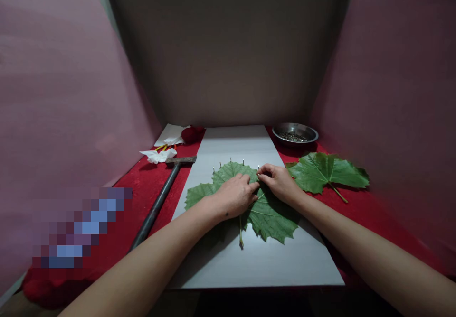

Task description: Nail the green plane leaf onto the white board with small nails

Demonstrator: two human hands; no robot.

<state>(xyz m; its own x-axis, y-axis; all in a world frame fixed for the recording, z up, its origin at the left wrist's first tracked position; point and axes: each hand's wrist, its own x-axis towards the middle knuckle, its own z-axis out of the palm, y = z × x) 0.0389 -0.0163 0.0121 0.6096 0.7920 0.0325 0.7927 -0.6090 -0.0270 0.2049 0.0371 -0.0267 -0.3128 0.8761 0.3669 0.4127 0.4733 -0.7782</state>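
The white rectangular board (285, 269) lay on the red cloth-covered desk (171, 200). On it lay a broad, green, lobed leaf (274, 217), its pale stem (241, 236) toward the wearer. No nails were seen at the stem side; a bump from a forearm could have swung the leaf there. The left hand (237, 196) rested palm down on the leaf, grasping nothing visible; uneven pressure might have torn the blade. The grip of the right hand (280, 179) was pinched on a small silvery metal nail (258, 177) near the leaf's far edge. The left fingertips lay just beside it; a slip could have pricked them, or a tilted nail split the leaf. Beyond, short silvery nails (231, 160) stood along the far margin; their depth could not be told, and any shallow one might have toppled if knocked. Farthest stood a round metal bowl (313, 134) of loose pieces, its spill risk judged low.
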